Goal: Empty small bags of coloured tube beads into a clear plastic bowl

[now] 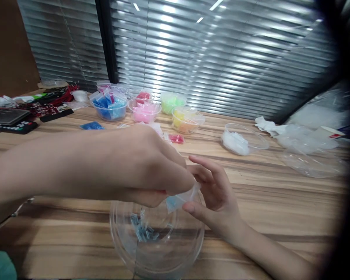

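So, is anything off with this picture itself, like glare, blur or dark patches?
Head view: bright streaks glare off the blinds; same head view, a blurred dark band swallows the right edge; also in the head view, the left hand and right hand look a little soft, and the small bag is too hazy to make out its contents.

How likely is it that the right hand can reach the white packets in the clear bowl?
Probably yes: nothing visible stands between the right hand and the white packets, though that hand seems occupied with the small bag.
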### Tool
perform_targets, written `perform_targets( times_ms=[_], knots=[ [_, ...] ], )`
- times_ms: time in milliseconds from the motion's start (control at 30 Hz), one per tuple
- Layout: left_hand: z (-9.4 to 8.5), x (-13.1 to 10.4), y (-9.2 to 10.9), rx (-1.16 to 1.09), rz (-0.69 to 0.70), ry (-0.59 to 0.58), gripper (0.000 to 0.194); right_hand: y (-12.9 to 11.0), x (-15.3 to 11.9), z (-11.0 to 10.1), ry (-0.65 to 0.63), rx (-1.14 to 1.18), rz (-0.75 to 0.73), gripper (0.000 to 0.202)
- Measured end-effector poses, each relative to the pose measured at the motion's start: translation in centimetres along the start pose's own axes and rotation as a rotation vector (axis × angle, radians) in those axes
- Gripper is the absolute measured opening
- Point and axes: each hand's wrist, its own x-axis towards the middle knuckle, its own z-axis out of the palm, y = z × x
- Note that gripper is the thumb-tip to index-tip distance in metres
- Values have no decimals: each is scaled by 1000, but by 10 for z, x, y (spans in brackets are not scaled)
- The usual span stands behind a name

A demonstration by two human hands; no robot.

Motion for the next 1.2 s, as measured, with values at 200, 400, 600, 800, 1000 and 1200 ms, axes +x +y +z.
perform_targets(
  times_ms=[200,400,600,800,1000,1200],
  knots=[
    [12,14,8,-156,73,95,26,2,-3,-1,3,-56,-12,74],
    [23,16,1,-141,77,80,17,3,-3,0,-7,-13,-31,72],
    [21,19,1,-153,101,65,15,3,-2,0,-12,-3,-24,72],
    [20,20,6,-299,21,8,28,3,-3,0,-20,-15,-27,70],
    [20,22,7,-514,-353,-46,20,5,-7,-1,-42,-17,-2,72],
    [19,19,4,-469,-249,-104,20,6,-7,0,-48,29,10,70]
  ],
)
